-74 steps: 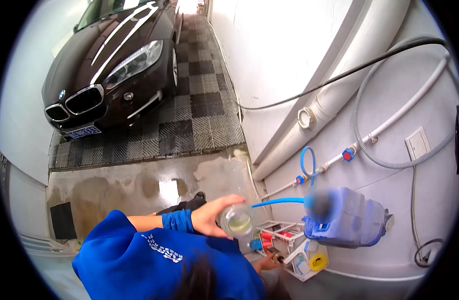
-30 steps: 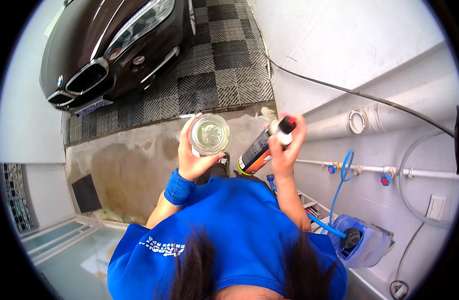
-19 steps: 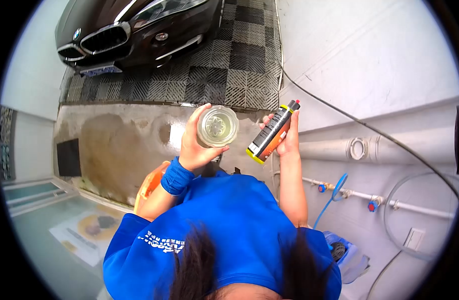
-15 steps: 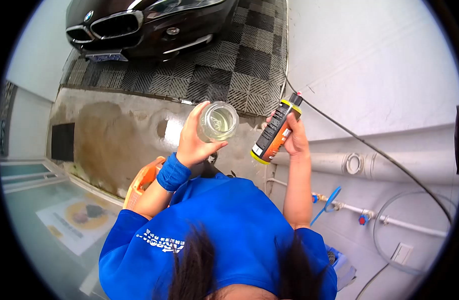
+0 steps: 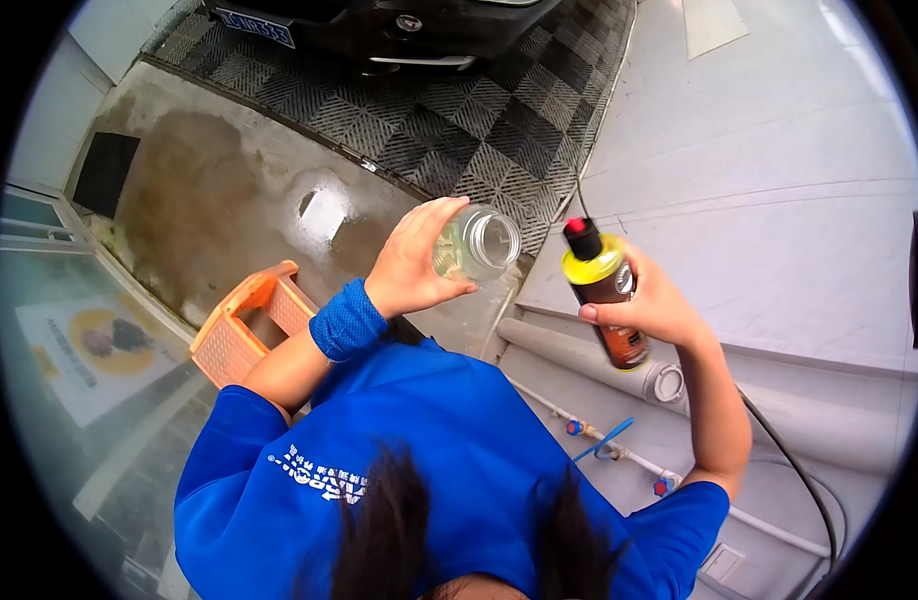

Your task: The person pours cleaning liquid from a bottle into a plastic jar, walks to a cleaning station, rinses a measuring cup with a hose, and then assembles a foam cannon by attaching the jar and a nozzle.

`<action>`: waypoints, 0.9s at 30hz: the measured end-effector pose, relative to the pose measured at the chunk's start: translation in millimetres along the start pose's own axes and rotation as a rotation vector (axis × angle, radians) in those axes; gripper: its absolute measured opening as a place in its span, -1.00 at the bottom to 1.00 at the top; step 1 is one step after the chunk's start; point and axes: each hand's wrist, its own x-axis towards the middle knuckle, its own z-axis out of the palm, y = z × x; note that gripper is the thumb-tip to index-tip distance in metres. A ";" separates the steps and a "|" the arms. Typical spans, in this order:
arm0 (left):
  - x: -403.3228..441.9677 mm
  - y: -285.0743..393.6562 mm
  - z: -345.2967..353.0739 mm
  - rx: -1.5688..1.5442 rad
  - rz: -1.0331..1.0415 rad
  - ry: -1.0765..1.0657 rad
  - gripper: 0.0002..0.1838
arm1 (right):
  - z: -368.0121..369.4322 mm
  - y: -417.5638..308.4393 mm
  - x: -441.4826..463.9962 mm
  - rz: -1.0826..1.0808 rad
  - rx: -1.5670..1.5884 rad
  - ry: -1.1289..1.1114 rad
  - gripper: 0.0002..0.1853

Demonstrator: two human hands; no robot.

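Note:
A clear, open-mouthed glass jar is gripped in my left hand, with fingers and thumb around its side. The jar tilts so its mouth faces right; some pale liquid seems to be inside. My right hand is wrapped round a dark bottle with a yellow shoulder, an orange label and a black cap with a red tip. The bottle stands cap-up, leaning left, a short way to the right of the jar and apart from it. A blue wristband covers my left wrist.
An orange plastic stool stands on the wet concrete floor at my left. Ahead, a dark car is parked on grid floor tiles. Along the right wall run a thick pipe, valves and a black hose.
My right hand has turned the bottle more upright, its cap now towards the jar. The jar has tipped to the right. The whole view has swung, with the car shifting up and right.

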 end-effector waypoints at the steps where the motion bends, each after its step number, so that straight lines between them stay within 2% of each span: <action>1: -1.2 2.5 2.6 -0.003 0.002 -0.010 0.06 | -3.4 -4.2 -2.4 0.041 -0.099 -0.028 -0.22; 4: -4.4 7.9 11.7 -0.018 0.005 -0.015 0.05 | -6.6 -20.6 -9.8 0.052 -0.275 -0.037 -0.19; 5: -4.6 9.7 14.1 -0.016 0.011 -0.022 0.04 | -8.3 -29.9 -12.9 0.124 -0.396 -0.051 -0.11; 9: -4.6 17.9 22.3 -0.017 0.013 -0.032 0.04 | -14.1 -40.0 -19.5 0.137 -0.579 -0.095 -0.02; 12: -1.4 20.6 26.5 -0.051 0.065 -0.010 0.03 | -15.1 -46.7 -22.9 0.118 -0.694 -0.163 -0.06; 14: -0.4 22.8 28.4 -0.044 0.060 -0.021 0.02 | -14.1 -42.3 -26.7 -0.066 -0.863 -0.086 -0.10; 20: 2.0 25.8 33.9 -0.004 0.076 0.015 0.01 | -10.5 -50.0 -28.6 -0.116 -1.182 -0.004 -0.21; 27: 4.4 26.1 39.3 -0.007 0.093 0.012 0.01 | -4.5 -56.9 -32.9 -0.263 -1.296 0.142 -0.29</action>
